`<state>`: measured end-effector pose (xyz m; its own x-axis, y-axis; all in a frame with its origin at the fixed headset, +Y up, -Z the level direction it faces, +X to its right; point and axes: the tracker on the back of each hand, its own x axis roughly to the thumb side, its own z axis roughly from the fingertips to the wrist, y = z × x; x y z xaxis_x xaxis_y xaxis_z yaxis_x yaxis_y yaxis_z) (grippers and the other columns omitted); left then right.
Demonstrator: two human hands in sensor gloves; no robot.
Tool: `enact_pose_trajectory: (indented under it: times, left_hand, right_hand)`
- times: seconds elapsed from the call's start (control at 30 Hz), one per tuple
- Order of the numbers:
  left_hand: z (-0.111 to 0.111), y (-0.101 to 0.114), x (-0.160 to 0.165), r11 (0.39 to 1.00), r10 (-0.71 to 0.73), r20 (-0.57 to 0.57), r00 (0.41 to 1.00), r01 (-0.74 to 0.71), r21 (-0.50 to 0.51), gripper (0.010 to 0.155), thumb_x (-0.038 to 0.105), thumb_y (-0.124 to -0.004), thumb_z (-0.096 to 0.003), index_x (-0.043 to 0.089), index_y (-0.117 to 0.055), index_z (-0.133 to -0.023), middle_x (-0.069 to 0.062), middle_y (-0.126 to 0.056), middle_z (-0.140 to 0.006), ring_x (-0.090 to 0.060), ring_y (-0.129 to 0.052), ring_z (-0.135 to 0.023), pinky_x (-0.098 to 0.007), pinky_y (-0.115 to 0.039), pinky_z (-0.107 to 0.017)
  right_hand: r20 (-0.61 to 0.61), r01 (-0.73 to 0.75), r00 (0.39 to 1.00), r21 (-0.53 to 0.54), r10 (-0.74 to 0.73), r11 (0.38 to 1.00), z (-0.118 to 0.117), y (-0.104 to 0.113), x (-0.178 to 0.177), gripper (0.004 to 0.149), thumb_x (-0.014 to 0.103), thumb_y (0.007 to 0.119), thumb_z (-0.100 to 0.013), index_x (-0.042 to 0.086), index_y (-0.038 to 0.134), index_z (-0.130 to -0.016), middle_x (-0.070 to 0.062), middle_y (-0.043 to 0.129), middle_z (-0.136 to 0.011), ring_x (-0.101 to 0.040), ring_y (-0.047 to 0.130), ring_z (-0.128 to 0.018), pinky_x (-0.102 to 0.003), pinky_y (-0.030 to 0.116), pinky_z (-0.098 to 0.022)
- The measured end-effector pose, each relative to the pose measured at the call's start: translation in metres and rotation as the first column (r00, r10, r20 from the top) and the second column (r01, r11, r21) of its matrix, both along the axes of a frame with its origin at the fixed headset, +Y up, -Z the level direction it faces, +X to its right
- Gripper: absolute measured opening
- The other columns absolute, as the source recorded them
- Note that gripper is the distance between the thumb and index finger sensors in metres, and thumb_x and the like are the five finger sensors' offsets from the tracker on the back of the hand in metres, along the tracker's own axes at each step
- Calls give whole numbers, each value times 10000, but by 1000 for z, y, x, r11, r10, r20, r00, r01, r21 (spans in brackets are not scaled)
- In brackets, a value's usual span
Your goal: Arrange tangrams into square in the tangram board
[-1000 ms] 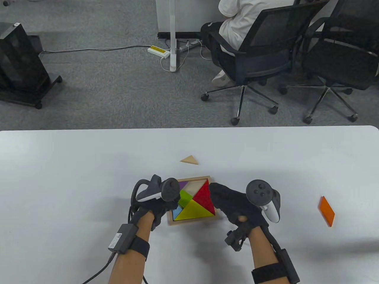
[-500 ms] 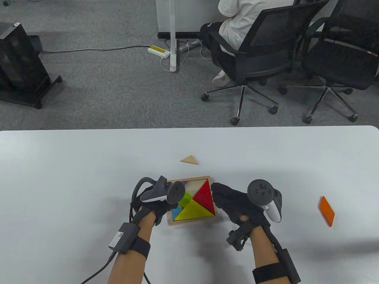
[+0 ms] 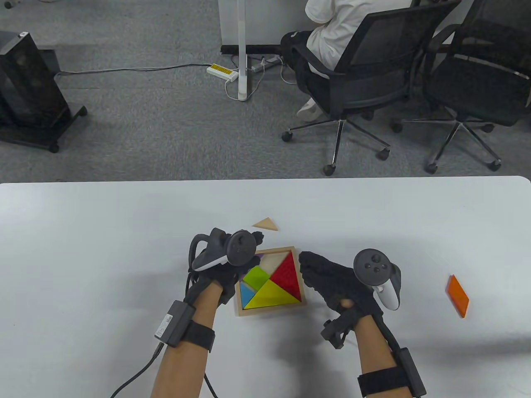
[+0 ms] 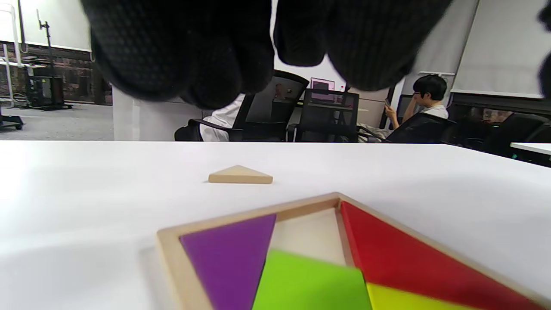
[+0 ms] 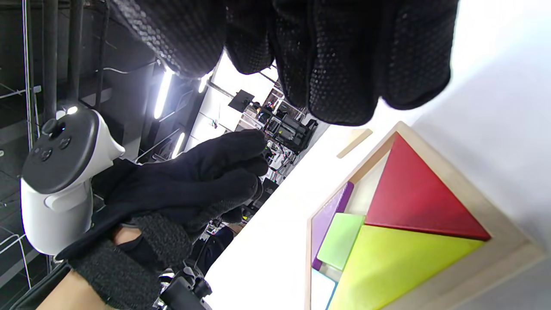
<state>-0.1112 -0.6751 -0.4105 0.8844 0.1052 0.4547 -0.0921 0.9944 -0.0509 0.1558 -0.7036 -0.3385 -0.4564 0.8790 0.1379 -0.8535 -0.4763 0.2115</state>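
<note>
Honestly, no brand or writing is readable anywhere; the label on my left wrist unit is too small to make out. At lower centre of the table view, the wooden tangram board (image 3: 271, 305) holds red, yellow, green, blue and purple pieces. My left hand (image 3: 232, 265) has moved up from the board's left side to its upper-left corner, fingers loosely extended, holding nothing. My right hand (image 3: 332, 282) stays just right of the board, fingers straight and together. A tan triangle (image 3: 265, 224) lies above; an orange parallelogram (image 3: 457, 296) sits far right.
</note>
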Motion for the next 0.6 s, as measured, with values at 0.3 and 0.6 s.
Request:
enact_pose_trajectory:
  times: [0.3,0.6]
  left_hand:
    - [-42,2,50,985,-169,-60,984,166,-44,686,376,-793,-517,202,-565,-1139,-260,-663,-1122,-523,-821,-909,-566,-836,-554]
    - [-84,-32,67,959,-266,-120,956,250,-138,666,340,-753,-535,230,-522,-1150,-280,-576,-1157,-569,-744,-958,-623,-785,-595]
  right_hand:
    - [42,16,999,-7,-15,1000,-3,-2,17,572,344,785,-533,114,681,-1045,-208,780,-1015,-440,916,-762,-605,778,-600]
    - [87,3,996,-32,0,999,-6,-8,32,571,342,786,-533,112,682,-1045,-207,780,-1015,-443,915,-763,-607,776,-601]
